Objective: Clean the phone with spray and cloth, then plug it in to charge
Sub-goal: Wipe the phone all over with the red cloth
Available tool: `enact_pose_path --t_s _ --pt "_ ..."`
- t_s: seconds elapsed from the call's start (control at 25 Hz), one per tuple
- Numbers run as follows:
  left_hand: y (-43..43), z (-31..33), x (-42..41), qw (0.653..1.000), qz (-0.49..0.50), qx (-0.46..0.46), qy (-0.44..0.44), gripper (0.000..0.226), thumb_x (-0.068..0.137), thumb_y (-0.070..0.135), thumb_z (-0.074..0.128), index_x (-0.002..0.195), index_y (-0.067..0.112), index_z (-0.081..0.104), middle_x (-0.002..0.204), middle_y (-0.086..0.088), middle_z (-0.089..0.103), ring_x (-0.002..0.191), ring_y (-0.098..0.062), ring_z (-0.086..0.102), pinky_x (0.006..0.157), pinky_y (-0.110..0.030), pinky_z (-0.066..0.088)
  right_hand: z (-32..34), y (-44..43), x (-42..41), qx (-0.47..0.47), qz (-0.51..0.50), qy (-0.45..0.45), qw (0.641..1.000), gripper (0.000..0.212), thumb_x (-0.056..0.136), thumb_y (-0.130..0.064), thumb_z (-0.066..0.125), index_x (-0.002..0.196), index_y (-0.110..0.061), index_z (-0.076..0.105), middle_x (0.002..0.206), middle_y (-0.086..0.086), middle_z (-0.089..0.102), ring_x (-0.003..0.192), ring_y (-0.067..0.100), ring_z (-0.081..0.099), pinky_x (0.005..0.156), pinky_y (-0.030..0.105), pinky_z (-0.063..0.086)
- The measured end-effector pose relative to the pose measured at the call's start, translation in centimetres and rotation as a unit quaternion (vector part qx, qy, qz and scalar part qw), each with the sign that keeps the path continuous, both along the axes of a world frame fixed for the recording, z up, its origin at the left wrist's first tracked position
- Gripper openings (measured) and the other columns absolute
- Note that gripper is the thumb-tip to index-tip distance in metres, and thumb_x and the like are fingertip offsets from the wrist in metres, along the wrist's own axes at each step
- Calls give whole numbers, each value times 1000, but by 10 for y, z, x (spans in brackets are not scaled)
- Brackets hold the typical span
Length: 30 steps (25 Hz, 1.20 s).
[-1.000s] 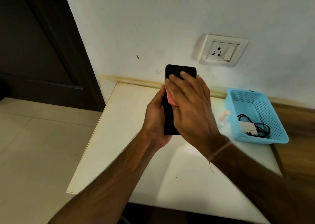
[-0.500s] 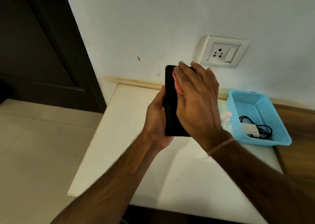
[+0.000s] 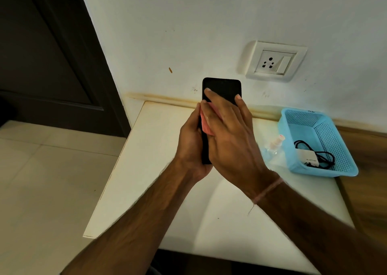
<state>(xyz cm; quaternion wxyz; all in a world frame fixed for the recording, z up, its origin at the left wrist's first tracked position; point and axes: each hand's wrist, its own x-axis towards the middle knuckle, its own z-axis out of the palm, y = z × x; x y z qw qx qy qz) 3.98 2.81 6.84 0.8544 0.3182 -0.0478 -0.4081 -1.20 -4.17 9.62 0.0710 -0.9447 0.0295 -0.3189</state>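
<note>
A black phone (image 3: 221, 87) stands upright above the white table, its lower half gripped from the left by my left hand (image 3: 191, 147). My right hand (image 3: 228, 132) lies flat across the screen with straight fingers, pressing a pink cloth (image 3: 206, 125) against it; only an edge of the cloth shows. A clear spray bottle (image 3: 274, 144) with a pale cap lies on the table to the right. A white charger (image 3: 307, 158) with a black cable (image 3: 322, 155) sits in the blue basket (image 3: 343, 165).
A wall socket with switch (image 3: 274, 62) is on the white wall above and right of the phone. The white table (image 3: 150, 170) ends at a left edge over a tiled floor (image 3: 41, 180). A dark door (image 3: 46, 54) stands at the left. Wooden surface (image 3: 368, 191) lies right of the basket.
My right hand with the cloth slid up the screen, then back down, so the top of the phone shows again. My left hand kept its grip.
</note>
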Motion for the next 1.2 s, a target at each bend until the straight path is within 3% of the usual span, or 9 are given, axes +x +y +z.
enact_pose_path --t_s 0.12,0.28,0.44,0.68,0.96,1.08,1.2 --pt "3 2 4 1000 5 1 4 53 105 47 37 139 11 57 132 -13 65 123 -28 63 106 -39 49 -18 31 -1 -8 -29 113 993 40 95 -17 55 132 -1 55 135 14 56 136 23 38 117 39 30" --pt "1 1 2 1000 -9 27 2 53 103 51 40 122 14 72 118 -12 73 109 -26 70 91 -35 59 -5 -6 -13 -14 -60 -7 998 41 97 -16 42 132 0 55 140 17 51 132 30 46 121 45 14" --pt "-3 1 -1 999 4 42 -13 48 104 50 37 114 25 77 113 -7 76 102 -25 74 74 -35 60 16 -17 5 -18 -74 18 997 41 96 -14 43 134 -2 53 147 16 43 135 29 43 121 52 8" --pt "-4 1 -1 999 13 29 -15 47 105 50 39 116 22 76 113 -7 76 103 -26 73 75 -36 60 21 -18 6 -32 -47 -40 998 34 92 -12 51 124 -8 63 128 9 58 122 27 51 117 53 19" --pt "0 0 2 1000 5 14 -2 48 102 50 43 120 17 73 121 -10 72 113 -27 69 95 -38 55 5 -6 -9 -21 -7 -27 999 34 91 -11 53 122 -7 64 127 10 60 124 25 47 111 49 33" --pt "2 -1 4 1000 -3 30 -1 56 102 53 42 130 11 66 118 -13 71 109 -28 70 91 -37 58 -3 -3 -24 -1 -11 -6 1000 32 96 -20 52 124 -7 63 125 12 60 116 29 54 104 43 40" --pt "-1 -1 2 999 -1 49 -9 54 103 53 39 125 14 70 114 -12 74 103 -26 73 79 -35 61 3 -11 -22 -2 -42 0 999 33 99 -23 45 124 -10 63 134 13 55 119 29 54 111 48 29"
